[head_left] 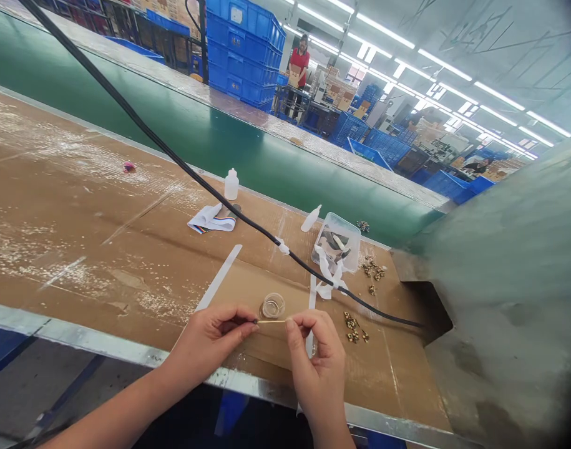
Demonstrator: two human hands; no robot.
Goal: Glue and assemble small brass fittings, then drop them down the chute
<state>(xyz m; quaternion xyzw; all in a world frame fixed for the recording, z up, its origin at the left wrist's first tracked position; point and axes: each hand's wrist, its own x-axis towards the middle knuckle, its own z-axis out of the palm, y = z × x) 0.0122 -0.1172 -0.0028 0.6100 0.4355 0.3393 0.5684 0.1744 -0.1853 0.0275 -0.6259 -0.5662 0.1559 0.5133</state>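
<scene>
A thin pale stick [272, 321], like a toothpick, spans the gap between my hands. My right hand [317, 349] pinches its right end between thumb and fingers. At its other end, my left hand [214, 337] is closed in a pinch on a tiny dark piece, too small and covered to name. Just behind the stick stands a small clear round cup [273, 305] on the cardboard. To the right of my right hand lie several small brass-coloured metal parts [355, 327], with a further cluster of similar parts [373, 268] behind them.
A black cable [173, 153] slants across the view above the bench. Behind it are a white squeeze bottle [231, 185], a tipped bottle [311, 218], a ribbon [212, 219] and a clear plastic tub [353, 232]. A grey panel [510, 299] bounds the right; a green conveyor [248, 146] runs beyond.
</scene>
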